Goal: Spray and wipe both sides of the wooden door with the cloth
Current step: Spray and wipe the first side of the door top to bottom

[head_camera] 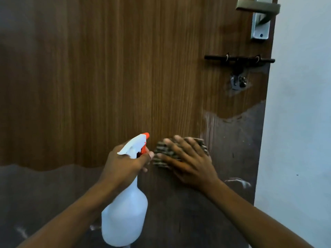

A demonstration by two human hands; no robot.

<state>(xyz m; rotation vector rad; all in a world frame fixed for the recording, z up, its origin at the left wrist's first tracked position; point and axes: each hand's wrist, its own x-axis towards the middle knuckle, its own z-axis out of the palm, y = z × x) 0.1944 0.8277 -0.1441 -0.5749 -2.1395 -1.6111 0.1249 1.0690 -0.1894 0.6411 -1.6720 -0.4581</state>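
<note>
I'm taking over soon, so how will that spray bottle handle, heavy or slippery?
Probably light: the spray bottle looks like thin plastic, fill level unclear. Likely steady, since the left hand grips its neck with the body hanging below.

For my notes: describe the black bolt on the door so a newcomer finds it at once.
Start at the wooden door and follow its right edge, beside the pale wall. Below the grey lever handle a thin black bolt lies horizontally. It is the only black fitting; the small piece under it is shiny metal.
</note>
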